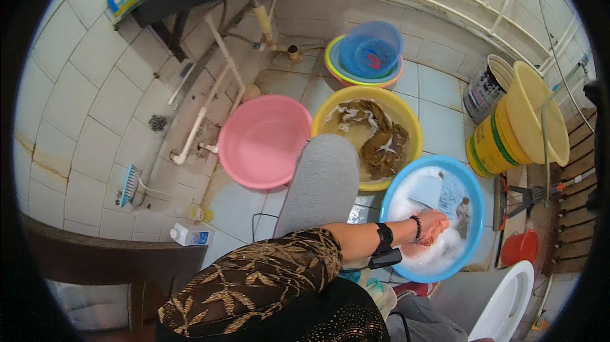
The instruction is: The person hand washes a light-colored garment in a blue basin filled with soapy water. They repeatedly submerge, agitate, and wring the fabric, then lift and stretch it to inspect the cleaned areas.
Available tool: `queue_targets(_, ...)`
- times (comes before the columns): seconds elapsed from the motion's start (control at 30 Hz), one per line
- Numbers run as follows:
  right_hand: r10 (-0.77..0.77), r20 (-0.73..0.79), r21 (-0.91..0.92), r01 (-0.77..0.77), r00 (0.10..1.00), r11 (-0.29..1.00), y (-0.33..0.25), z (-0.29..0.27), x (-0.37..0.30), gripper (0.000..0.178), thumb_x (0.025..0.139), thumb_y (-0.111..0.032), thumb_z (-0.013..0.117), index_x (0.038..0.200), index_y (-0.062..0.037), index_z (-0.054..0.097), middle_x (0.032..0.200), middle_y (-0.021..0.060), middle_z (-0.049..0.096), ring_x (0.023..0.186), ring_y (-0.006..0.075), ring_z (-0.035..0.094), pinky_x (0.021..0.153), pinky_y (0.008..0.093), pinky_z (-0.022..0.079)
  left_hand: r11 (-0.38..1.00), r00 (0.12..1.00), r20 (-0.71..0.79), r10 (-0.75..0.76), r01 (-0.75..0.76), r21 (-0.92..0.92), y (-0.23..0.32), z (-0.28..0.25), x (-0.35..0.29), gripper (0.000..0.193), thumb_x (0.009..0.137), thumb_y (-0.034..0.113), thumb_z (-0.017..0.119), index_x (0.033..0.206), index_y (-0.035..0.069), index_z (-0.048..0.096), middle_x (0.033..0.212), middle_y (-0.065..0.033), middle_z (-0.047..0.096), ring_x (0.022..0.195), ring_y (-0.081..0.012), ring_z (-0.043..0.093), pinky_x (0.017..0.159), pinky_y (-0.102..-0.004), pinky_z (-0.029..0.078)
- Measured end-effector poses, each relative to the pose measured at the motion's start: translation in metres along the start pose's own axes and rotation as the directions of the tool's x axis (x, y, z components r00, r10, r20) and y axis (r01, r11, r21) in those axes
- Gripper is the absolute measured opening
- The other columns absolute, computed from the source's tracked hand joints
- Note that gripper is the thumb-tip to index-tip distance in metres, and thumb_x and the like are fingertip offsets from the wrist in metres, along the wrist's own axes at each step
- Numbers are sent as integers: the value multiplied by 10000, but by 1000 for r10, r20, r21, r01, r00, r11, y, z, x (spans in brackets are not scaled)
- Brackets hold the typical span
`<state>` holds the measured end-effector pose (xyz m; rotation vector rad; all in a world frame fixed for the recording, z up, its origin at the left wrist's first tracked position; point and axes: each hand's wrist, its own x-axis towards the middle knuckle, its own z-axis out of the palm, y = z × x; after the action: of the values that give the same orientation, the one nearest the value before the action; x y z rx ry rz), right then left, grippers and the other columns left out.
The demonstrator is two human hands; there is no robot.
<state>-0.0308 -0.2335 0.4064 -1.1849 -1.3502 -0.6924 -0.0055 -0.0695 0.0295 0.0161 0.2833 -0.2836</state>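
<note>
My left hand (433, 226), with a dark beaded bracelet and a black strap at its wrist, is down in the blue basin (478, 215). Its fingers are curled together over white suds (410, 215); what they hold is hidden. A pinkish shape just below it in the foam may be part of my right hand, but its fingers do not show. Light blue cloth (438, 192) lies in the suds beyond the left hand. A greyish cloth (464, 218) sits along the basin's right side.
A yellow basin (416, 132) holds brown cloth (381, 151) in water. Left of it is a pink basin (267, 145). Stacked basins (372, 49), yellow buckets (495, 145) and a red container (520, 248) stand farther round. My grey-clad knee (321, 183) rises centrally.
</note>
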Motion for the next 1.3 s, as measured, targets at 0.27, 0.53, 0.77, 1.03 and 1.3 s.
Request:
queue_targets(0.27,31,40,-60,-28,999,998,-2,-8,-3,309,889,-281,520,1079,-47,591,1026,66,615,953,160,560,820,277,441,953,992,9,125,-122,277,-5,10,-15,251,883,206,484,674,69,504,547,-37,504,389,-147,499,310,-282,380)
queue_targets(0.53,-63,121,-63,71,991,996,-18,-23,13,321,895,-290,511,1090,-46,589,1038,68,618,973,164,563,835,281,442,993,987,111,-112,106,60,5,6,-13,291,881,230,467,613,120,435,516,-16,417,413,-149,419,313,-288,324)
queue_targets(0.77,-211,164,40,208,964,977,-55,-51,39,332,900,-298,503,1099,-46,587,1049,68,620,990,168,566,848,285,443,955,991,-18,136,-126,268,15,29,-32,224,907,181,496,972,-21,569,897,-112,635,728,-190,636,638,-322,552)
queue_targets(1.03,886,17,-244,-857,464,454,99,13,-82,345,906,-308,495,1111,-46,585,1061,70,623,1010,172,569,864,290,445,910,971,209,119,-191,369,24,74,-45,224,917,171,493,1061,7,541,1018,-107,597,927,-204,599,833,-339,505)
queue_targets(1.3,980,27,43,-980,196,195,147,75,-293,269,927,-230,480,998,10,579,921,74,612,843,122,561,742,262,461,718,908,51,415,-361,595,28,63,-41,221,910,183,507,1017,-4,559,969,-105,595,890,-197,600,800,-337,511)
